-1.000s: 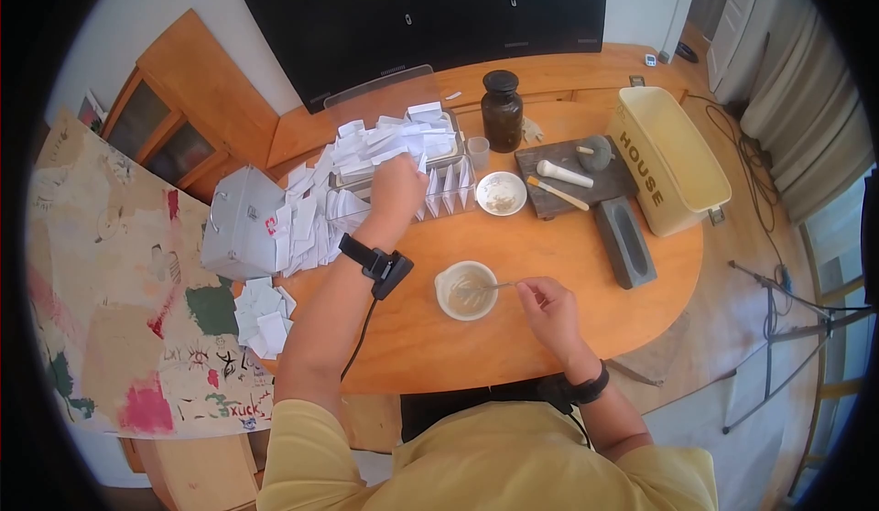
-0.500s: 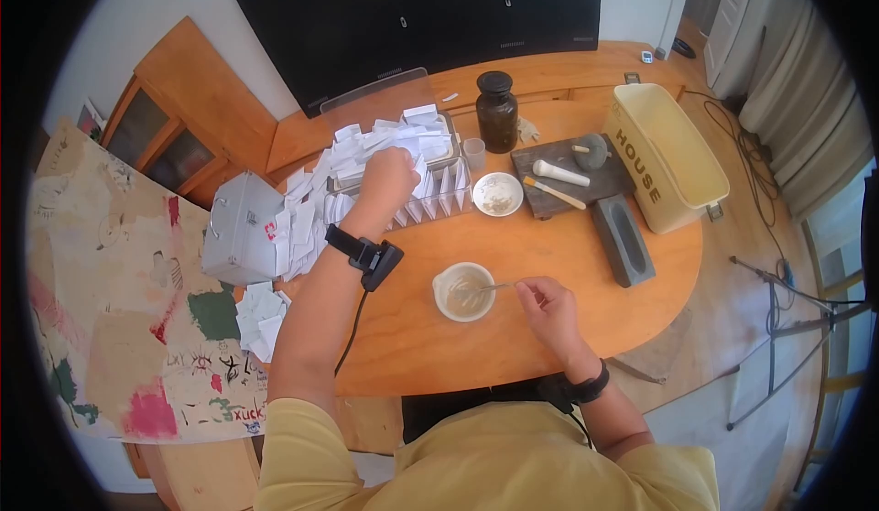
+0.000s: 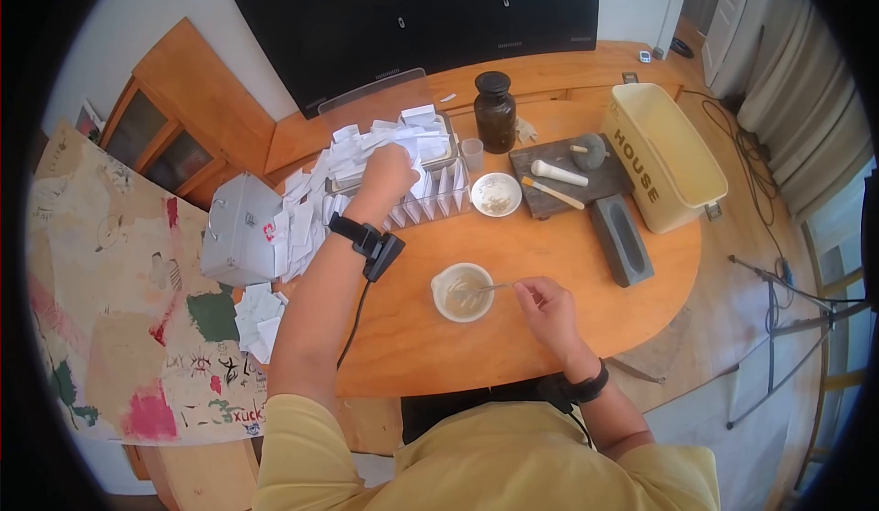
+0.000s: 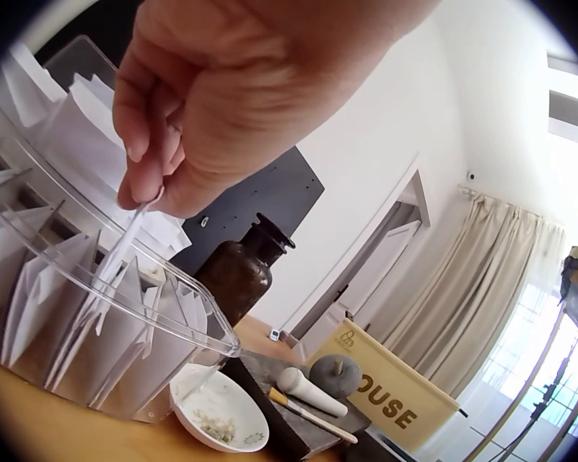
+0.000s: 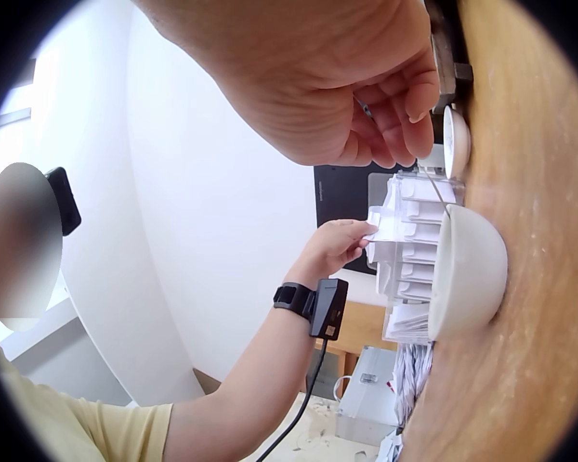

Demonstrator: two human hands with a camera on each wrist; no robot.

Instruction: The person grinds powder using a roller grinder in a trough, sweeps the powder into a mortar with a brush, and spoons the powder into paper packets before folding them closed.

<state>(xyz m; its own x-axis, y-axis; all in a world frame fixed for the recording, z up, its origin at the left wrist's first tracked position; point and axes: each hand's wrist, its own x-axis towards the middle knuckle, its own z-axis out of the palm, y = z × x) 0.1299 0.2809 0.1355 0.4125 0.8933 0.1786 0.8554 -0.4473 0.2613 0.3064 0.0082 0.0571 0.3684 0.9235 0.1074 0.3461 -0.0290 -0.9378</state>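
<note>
My left hand [image 3: 388, 184] is over a clear divided box [image 4: 226, 339], in which folded white paper packets stand in a row. In the left wrist view, its thumb and fingers pinch the top of one paper packet [image 4: 125, 241]. My right hand [image 3: 548, 311] holds a thin metal utensil [image 3: 500, 286] by its end, the other end dipping into a white lipped mortar [image 5: 474, 274]. Pale wet material [image 3: 462, 298] coats the mortar's inside. The utensil's far tip is buried in that material.
Loose white packets [image 3: 362, 149] heap behind the divided box. A white dish [image 3: 497, 212], brown jar [image 3: 495, 113], dark board [image 3: 600, 165] with pestle [image 3: 560, 173] and brush [image 3: 554, 193], grey stone trough [image 3: 623, 241] and cream HOUSE bin [image 3: 655, 177] stand rightward. A silver case [image 3: 243, 227] is left.
My left hand has shifted slightly to the left at the divided box, with its wrist a little farther forward. My right hand has kept its hold on the utensil at the mortar.
</note>
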